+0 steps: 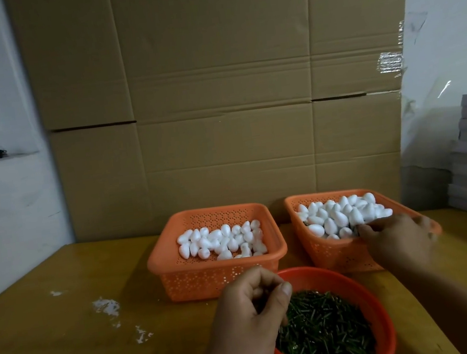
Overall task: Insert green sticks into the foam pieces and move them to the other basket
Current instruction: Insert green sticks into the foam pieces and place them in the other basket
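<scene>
Green sticks (pixel 328 333) fill the red bowl (pixel 370 292) on the tabletop (pixel 70 344), where the left hand (pixel 249 313) curls, seemingly pinching some, while the right hand (pixel 396 240) reaches among foam pieces (pixel 343 216) in the right basket (pixel 323 251), its hold unclear; best draw one stick only.

Perforated orange plastic baskets (pixel 218 269) hold matt white foam pieces (pixel 222 241). At 5 o'clock, a glossier red plastic bowl (pixel 380 306) holds shiny green sticks (pixel 324 330). The surface (pixel 70 344) looks like smooth yellowish wood; behind stands matt brown cardboard (pixel 216 90).
</scene>
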